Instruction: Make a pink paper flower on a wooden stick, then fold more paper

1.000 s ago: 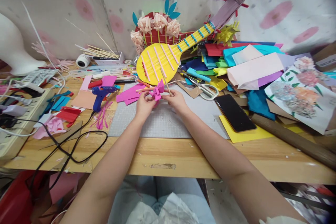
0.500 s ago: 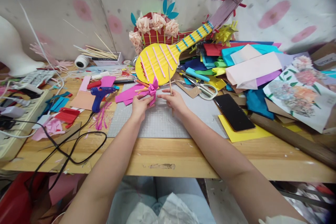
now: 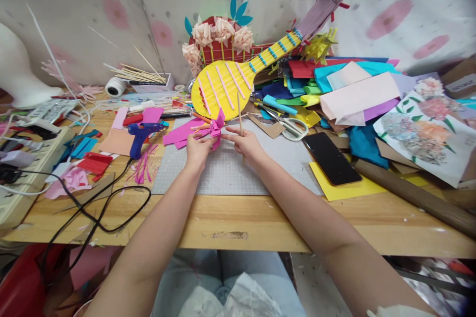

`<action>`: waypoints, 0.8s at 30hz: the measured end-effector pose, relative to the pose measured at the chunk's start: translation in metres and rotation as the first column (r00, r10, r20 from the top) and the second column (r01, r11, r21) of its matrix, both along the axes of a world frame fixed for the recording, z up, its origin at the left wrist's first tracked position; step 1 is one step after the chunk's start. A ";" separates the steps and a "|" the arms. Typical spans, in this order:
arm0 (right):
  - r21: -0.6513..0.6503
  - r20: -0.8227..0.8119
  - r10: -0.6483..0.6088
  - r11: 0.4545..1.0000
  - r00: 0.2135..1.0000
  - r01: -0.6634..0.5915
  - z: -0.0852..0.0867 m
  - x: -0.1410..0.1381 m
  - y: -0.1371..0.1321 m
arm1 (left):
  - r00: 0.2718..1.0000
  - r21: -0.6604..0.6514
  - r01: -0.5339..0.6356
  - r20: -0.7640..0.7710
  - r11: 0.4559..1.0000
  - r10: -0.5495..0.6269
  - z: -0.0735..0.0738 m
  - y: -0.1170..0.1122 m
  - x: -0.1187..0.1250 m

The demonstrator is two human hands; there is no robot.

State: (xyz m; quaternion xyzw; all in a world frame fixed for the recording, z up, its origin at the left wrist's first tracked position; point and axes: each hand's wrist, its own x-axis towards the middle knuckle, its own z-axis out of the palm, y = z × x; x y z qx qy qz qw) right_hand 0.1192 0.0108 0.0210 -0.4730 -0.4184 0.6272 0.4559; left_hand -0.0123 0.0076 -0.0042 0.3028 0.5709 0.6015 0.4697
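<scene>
My left hand (image 3: 200,149) is closed on a magenta paper flower (image 3: 215,128), whose curled petals stand up beyond the fingertips. My right hand (image 3: 247,143) is closed around a thin wooden stick (image 3: 240,111), held nearly upright, and its index finger points toward the flower's edge. Whether that finger touches the petals I cannot tell. Both hands are over a grey cutting mat (image 3: 230,178). Strips of magenta paper (image 3: 178,133) lie to the left of the flower, partly on the mat.
A yellow paper lute (image 3: 219,86) leans at the back. Left are a blue glue gun (image 3: 139,136) with its looping black cord and a power strip (image 3: 44,168). Right lie scissors (image 3: 293,129), a black phone (image 3: 330,158), coloured paper (image 3: 359,94) and a brown tube (image 3: 412,198).
Almost nothing differs. The fingers of my right hand have shifted very slightly beside the flower, and the stick stays in that hand.
</scene>
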 end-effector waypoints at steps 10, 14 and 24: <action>-0.011 0.067 0.055 0.998 0.996 -0.054 0.000 -0.001 0.000 | 0.930 0.097 -0.025 -0.364 0.995 0.059 -0.013 0.004 -0.008; -0.066 0.053 0.053 0.997 0.997 -0.049 0.004 -0.002 -0.002 | 0.918 0.085 -0.029 -0.391 0.996 0.060 -0.013 0.004 -0.008; -0.128 -0.011 0.068 0.989 0.998 -0.069 0.002 -0.002 -0.002 | 0.918 0.100 -0.054 -0.386 0.994 0.089 -0.014 0.004 -0.008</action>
